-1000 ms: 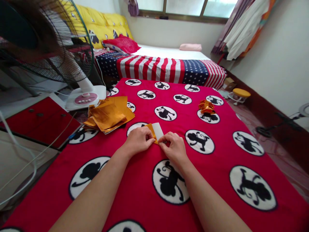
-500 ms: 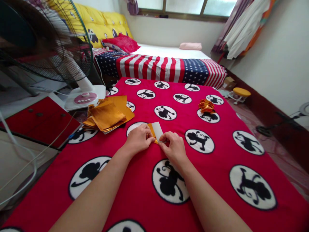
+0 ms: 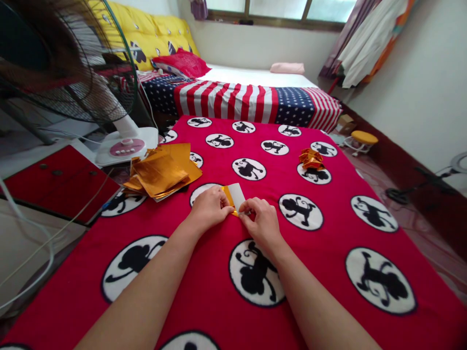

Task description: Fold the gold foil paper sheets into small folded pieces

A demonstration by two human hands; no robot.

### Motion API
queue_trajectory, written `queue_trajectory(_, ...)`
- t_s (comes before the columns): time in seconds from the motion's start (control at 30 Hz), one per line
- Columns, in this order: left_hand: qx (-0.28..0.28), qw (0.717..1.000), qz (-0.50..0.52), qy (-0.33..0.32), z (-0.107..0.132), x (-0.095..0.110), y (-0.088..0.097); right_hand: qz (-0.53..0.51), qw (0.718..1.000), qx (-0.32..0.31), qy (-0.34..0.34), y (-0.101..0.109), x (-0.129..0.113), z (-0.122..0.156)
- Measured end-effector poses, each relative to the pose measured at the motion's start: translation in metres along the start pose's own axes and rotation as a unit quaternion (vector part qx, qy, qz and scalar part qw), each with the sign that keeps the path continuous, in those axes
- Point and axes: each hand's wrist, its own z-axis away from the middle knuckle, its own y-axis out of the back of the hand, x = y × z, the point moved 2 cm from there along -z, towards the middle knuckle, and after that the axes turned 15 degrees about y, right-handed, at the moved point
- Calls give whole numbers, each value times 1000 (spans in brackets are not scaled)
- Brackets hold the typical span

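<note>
A small sheet of gold foil paper (image 3: pixel 236 194), partly folded, lies on the red cloth between my hands. Its gold side shows on the left and its pale back on the right. My left hand (image 3: pixel 211 206) pinches the left edge with thumb and fingers. At the lower right corner, my right hand (image 3: pixel 260 218) grips the paper between thumb and fingertips. Both hands rest low on the cloth, and the fingers hide the near edge. Farther left lies a loose stack of gold foil sheets (image 3: pixel 162 170). Folded orange-gold foil pieces (image 3: pixel 311 159) sit at the right.
The red cloth (image 3: pixel 321 272) with monkey-patterned circles covers the table. A running fan (image 3: pixel 124 131) stands at the left beside a red-fronted cabinet (image 3: pixel 58 180). Behind is a bed with a striped and starred cover (image 3: pixel 233 99). A yellow stool (image 3: pixel 364 137) stands at the right.
The view has shifted very slightly. Both hands keep their hold on the foil paper, with hardly any visible movement.
</note>
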Motion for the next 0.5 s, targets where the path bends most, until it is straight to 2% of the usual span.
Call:
queue_trajectory(0.33,3,1000,11,18,-3,-4,-2,15,1000,-23,15,-1,0,2)
queue_trajectory(0.5,-35,998,28,37,-5,-7,-2,23,999,-31,7,3,-6,3)
